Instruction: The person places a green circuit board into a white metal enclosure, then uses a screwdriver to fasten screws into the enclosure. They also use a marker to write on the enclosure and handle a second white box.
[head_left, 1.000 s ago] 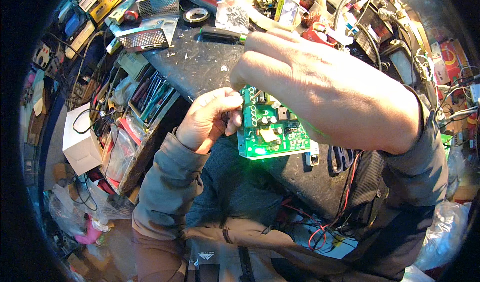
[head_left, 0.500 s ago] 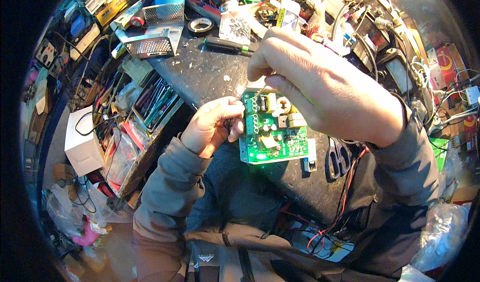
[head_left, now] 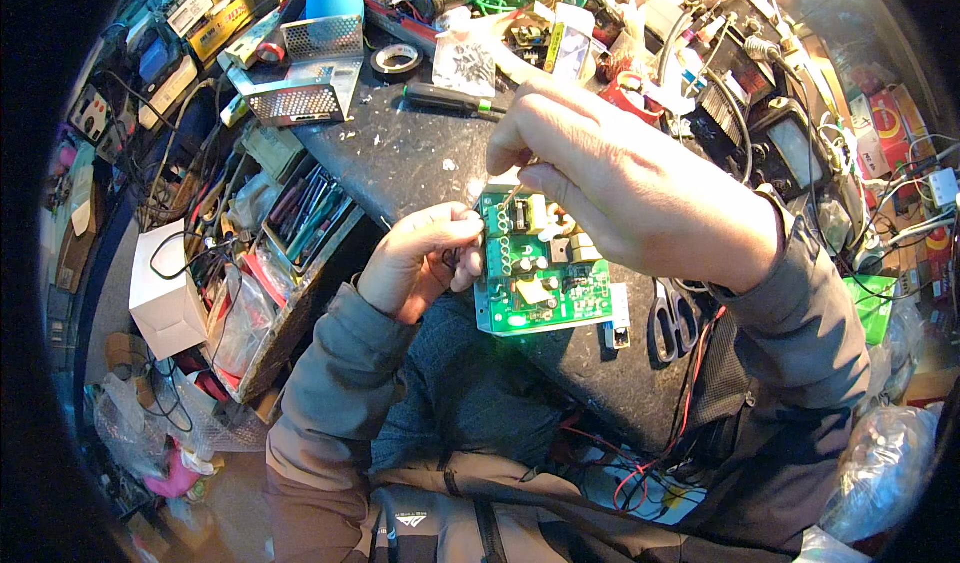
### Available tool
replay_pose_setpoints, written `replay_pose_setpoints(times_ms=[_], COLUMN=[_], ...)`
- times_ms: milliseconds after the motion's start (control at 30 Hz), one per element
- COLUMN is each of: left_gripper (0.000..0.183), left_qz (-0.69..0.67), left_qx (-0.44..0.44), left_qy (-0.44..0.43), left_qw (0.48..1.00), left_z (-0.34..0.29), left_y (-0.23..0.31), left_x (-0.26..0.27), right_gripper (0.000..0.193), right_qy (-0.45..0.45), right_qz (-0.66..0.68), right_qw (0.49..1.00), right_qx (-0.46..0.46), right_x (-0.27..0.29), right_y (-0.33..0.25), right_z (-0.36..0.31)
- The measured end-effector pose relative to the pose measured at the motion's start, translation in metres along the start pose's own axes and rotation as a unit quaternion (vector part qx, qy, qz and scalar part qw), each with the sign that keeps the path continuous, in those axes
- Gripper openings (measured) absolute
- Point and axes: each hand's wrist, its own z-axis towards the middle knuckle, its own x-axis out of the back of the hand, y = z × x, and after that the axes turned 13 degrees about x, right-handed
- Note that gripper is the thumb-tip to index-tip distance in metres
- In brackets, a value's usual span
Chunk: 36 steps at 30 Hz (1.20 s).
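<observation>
Workbench: dark, scuffed and pale-flecked top (head_left: 400,158), crowded with parts and cables along its far side.
Circuit board: flat green rectangle (head_left: 555,313) between the hands, at the bench's near edge; round metal terminals line its left side, with blocky and cylindrical components beside them and a glossy lit spot low down.
Left hand: bare (head_left: 418,261), fingers curled at the board's left edge, thumb uppermost; the tips are partly hidden, so whether they grip the edge or something else I cannot tell.
Right hand: bare (head_left: 610,178), above the board, thumb and forefinger pinching a thin rod (head_left: 513,195) that slants toward the upper terminals.
Perforated metal: bent, silvery bracket (head_left: 300,103) beside a black tape roll (head_left: 397,59).
Clear packet: thin plastic (head_left: 463,63), small grey pieces inside; a black-and-green handle (head_left: 445,99) lies just below.
Scissors: dark looped handles (head_left: 672,325), right of the board.
Wooden box: rough-edged, open-topped (head_left: 262,351), holding crumpled clear plastic (head_left: 238,318) and a compartment of slim sticks (head_left: 310,213).
Carton: smooth white card (head_left: 165,298), a dark cable across it.
</observation>
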Motion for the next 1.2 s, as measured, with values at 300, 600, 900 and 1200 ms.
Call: replay_pose_setpoints(times_ms=[300, 600, 900, 1200], left_gripper=[0.015, 0.014, 0.015, 0.015], left_qz=[-0.009, -0.008, -0.004, 0.003], left_qx=[-0.007, -0.018, -0.008, -0.011], left_qy=[-0.02, -0.028, -0.018, -0.016], left_qw=[1.0, 0.999, 1.0, 1.0], left_z=[0.003, 0.004, 0.005, 0.004], left_y=[-0.001, -0.003, -0.002, -0.001], left_x=[0.004, 0.005, 0.006, 0.006], right_gripper=[0.013, 0.017, 0.018, 0.015], right_qy=[-0.028, -0.019, -0.047, -0.065], right_qz=[0.003, -0.025, -0.089, -0.059], right_qw=[1.0, 0.999, 0.991, 0.996], right_qx=[0.0, -0.021, -0.089, -0.026], right_x=[0.002, 0.001, -0.003, -0.001], right_y=[-0.005, -0.012, -0.008, 0.004], right_z=[0.009, 0.009, 0.012, 0.014])
